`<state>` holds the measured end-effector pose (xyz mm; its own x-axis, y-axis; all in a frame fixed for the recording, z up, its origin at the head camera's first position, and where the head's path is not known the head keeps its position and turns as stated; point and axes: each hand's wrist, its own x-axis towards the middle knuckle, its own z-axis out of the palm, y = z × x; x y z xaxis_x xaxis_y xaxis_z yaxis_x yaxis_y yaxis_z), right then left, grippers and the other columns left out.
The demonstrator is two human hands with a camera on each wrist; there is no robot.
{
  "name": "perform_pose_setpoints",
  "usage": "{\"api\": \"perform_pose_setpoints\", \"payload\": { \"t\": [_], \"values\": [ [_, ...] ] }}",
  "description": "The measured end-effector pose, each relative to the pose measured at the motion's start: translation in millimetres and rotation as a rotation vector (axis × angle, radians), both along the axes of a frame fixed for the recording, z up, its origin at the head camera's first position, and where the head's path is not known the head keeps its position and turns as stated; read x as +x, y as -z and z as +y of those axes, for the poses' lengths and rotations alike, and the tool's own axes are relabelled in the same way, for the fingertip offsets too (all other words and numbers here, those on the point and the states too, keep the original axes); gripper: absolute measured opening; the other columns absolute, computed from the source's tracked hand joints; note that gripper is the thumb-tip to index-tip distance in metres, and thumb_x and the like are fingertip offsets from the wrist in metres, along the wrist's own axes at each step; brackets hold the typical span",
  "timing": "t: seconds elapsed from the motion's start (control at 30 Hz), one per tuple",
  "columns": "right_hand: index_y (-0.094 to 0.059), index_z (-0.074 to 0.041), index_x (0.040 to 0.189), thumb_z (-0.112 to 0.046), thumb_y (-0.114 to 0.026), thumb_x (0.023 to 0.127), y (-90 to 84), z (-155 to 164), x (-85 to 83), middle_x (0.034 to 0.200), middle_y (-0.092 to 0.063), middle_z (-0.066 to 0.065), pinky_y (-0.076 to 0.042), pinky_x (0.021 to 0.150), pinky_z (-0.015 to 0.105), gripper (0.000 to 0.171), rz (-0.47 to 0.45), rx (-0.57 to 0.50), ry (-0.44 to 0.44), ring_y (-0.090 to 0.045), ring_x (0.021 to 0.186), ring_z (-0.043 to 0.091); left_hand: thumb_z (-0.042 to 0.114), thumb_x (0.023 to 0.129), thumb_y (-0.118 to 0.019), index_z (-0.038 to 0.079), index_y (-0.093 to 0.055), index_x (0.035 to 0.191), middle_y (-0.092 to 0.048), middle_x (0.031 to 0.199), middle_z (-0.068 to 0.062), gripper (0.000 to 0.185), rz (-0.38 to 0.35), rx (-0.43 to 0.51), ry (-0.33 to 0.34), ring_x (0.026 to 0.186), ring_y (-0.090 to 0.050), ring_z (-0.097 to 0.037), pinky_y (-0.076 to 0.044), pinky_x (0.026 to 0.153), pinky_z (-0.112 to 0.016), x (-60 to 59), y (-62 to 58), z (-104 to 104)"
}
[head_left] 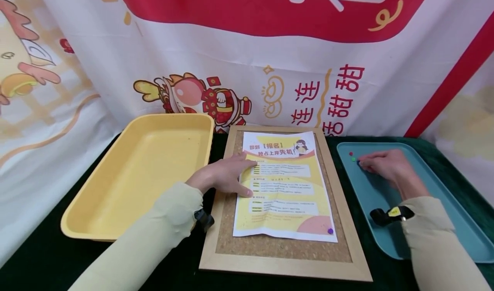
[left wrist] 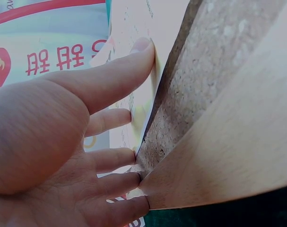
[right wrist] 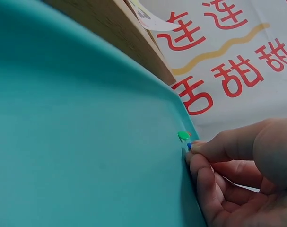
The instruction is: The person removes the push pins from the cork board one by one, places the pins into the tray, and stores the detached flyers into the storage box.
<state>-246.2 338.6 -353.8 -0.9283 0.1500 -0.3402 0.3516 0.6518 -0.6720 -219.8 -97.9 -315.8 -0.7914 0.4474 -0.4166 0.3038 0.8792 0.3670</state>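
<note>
A yellow and white printed sheet (head_left: 283, 188) lies on a wood-framed cork board (head_left: 285, 249). My left hand (head_left: 227, 174) rests on the sheet's left edge, its fingers spread; the left wrist view shows the thumb (left wrist: 129, 71) on the paper and the lower fingertips by the frame. A purple pushpin (head_left: 330, 231) sits at the sheet's lower right corner. Over the far left end of the blue tray (head_left: 390, 239), my right hand (head_left: 390, 166) pinches a small blue pushpin (right wrist: 190, 146) between thumb and forefinger. Beside it lie a green pushpin (right wrist: 183, 135) and a red one (head_left: 350, 153).
To the left of the board stands a large yellow tray (head_left: 135, 175). A dark green cloth (head_left: 170, 265) covers the table. Behind everything hangs a white and red printed curtain (head_left: 231, 59), close to the board's far edge. Both wrists carry black straps.
</note>
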Motion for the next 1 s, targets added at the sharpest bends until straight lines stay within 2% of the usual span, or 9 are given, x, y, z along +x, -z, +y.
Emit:
{"api": "perform_pose_setpoints", "payload": {
  "t": [0.3,0.53,0.73,1.0],
  "values": [
    [-0.058,-0.003,0.151,-0.03,-0.055,0.111,1.4,-3.0,1.4,0.152,-0.053,0.027,-0.05,0.096,0.043,0.049,-0.012,-0.014,0.011,-0.052,0.123,0.035,0.044,0.096,-0.078,0.022,-0.032,0.169,-0.007,0.181,-0.009,0.088,0.001,0.004,-0.002,0.169,-0.005,-0.032,-0.012,0.136,-0.055,1.0,-0.7,-0.8],
    [-0.057,-0.002,0.151,-0.029,-0.055,0.11,1.4,-3.0,2.3,0.153,-0.053,0.027,-0.05,0.096,0.043,0.049,-0.004,-0.018,0.008,-0.053,0.123,0.035,0.044,0.096,-0.078,0.022,-0.032,0.169,-0.007,0.181,-0.008,0.088,0.0,0.008,-0.013,0.169,-0.007,-0.03,-0.013,0.136,-0.054,0.8,-0.4,-0.2],
    [-0.056,-0.002,0.152,-0.033,-0.058,0.11,2.5,-0.4,4.1,0.155,-0.052,0.028,-0.052,0.099,0.044,0.053,-0.011,-0.036,-0.018,-0.053,0.128,0.036,0.043,0.096,-0.078,0.022,-0.033,0.169,-0.007,0.181,-0.008,0.088,0.0,0.0,-0.015,0.169,-0.006,-0.031,-0.013,0.136,-0.054,1.3,-0.1,-0.7],
    [-0.05,-0.003,0.157,-0.033,-0.052,0.112,0.2,2.9,9.4,0.16,-0.044,0.029,-0.05,0.102,0.047,0.054,-0.022,-0.057,-0.057,-0.047,0.134,0.042,0.043,0.096,-0.079,0.023,-0.033,0.168,-0.007,0.181,-0.008,0.088,-0.002,0.007,-0.022,0.169,-0.006,-0.031,-0.012,0.136,-0.054,1.1,0.9,0.2]
  ]
}}
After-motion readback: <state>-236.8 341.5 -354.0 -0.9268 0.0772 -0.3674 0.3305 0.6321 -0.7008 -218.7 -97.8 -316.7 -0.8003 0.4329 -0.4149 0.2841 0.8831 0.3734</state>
